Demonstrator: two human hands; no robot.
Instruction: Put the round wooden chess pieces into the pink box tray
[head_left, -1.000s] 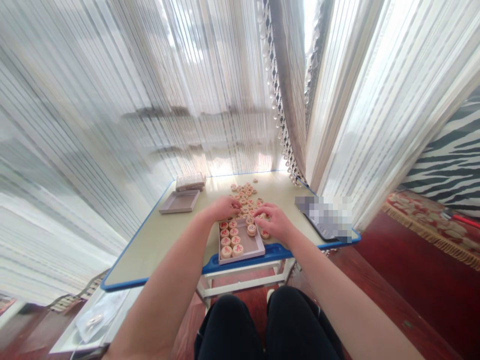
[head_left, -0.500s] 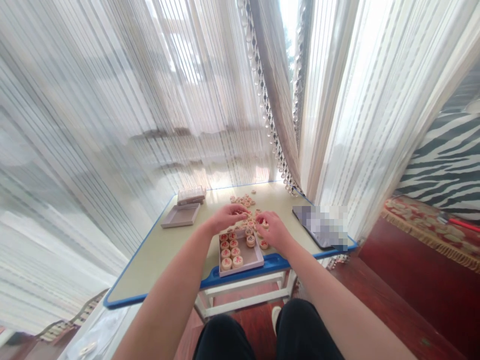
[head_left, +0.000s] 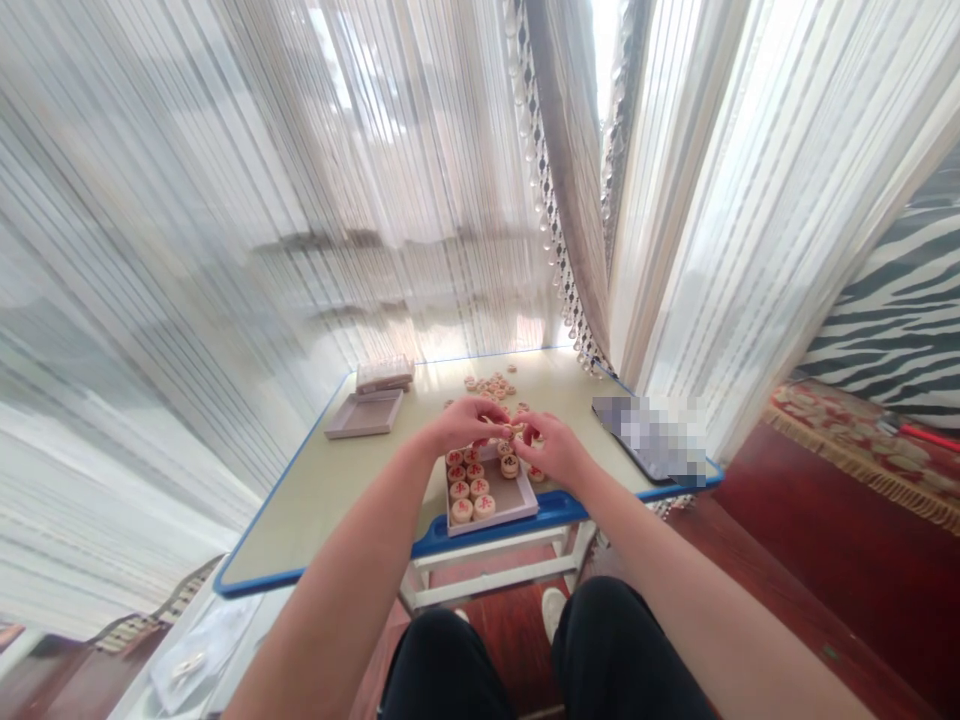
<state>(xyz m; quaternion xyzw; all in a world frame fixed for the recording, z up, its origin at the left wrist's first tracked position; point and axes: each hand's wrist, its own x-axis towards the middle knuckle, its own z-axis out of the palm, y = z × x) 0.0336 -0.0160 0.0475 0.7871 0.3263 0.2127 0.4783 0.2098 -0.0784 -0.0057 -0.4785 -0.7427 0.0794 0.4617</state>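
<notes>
A shallow box (head_left: 493, 524) at the table's near edge holds round wooden pieces with red characters (head_left: 460, 490) in two columns at its left. A piece with a dark character (head_left: 509, 467) lies at its right side. Above the far edge of the box, my left hand (head_left: 474, 424) has its fingertips closed on a small round piece. My right hand (head_left: 549, 444) meets it there, fingers pinched at the same piece. The face of that piece is too small to read. Loose pieces (head_left: 495, 385) are scattered on the table beyond my hands.
An open shallow tray (head_left: 365, 414) lies on the table (head_left: 300, 500) at the left, with a stacked box (head_left: 385, 373) behind it. A dark flat device (head_left: 637, 440), partly blurred, is at the right. Sheer curtains (head_left: 420, 200) hang behind the table.
My hands have come together above the box's far edge; before, they were apart over the loose pieces. The view has shifted slightly.
</notes>
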